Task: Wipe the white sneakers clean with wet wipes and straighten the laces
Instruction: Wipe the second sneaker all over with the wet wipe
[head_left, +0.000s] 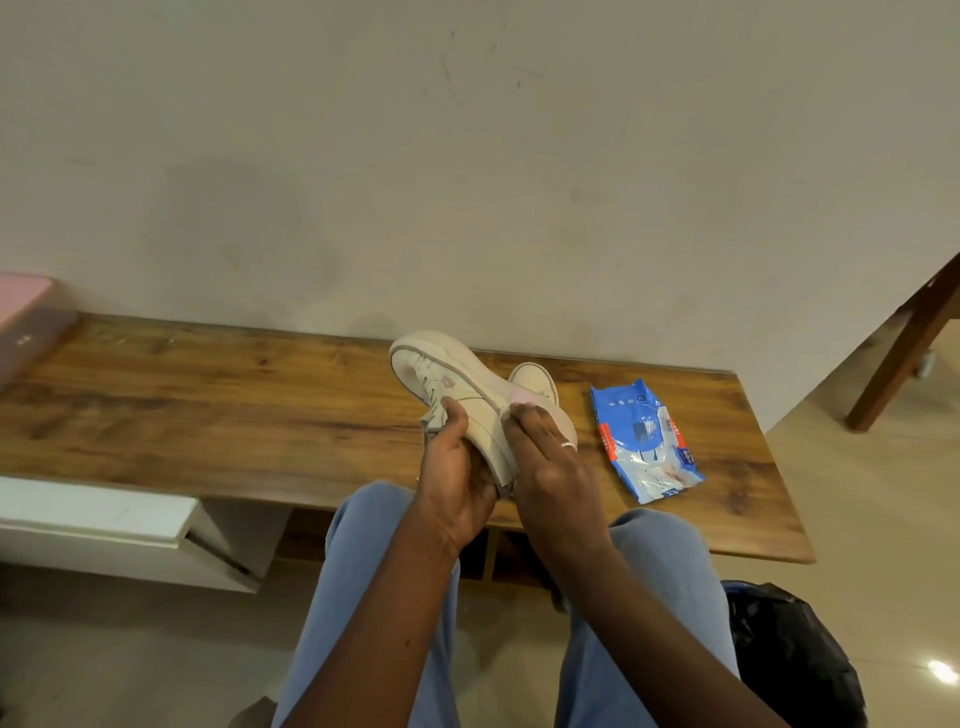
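Observation:
A white sneaker (452, 382) with a pink flower mark is tilted on its side above the wooden bench (208, 410), toe pointing away. My left hand (457, 467) grips it from below at the heel and tongue, with a lace end hanging by the thumb. My right hand (545, 452) presses a pale pink wet wipe (522, 397) against the sneaker's sole edge; a ring is on one finger. The second white sneaker (535, 382) stands on the bench just behind, mostly hidden by my right hand.
A blue pack of wet wipes (644, 441) lies on the bench to the right. A black bag (789, 654) sits on the floor at lower right. A white drawer unit (104, 519) is at left, a pink box (26, 312) at far left, a wooden table leg (904, 353) at right.

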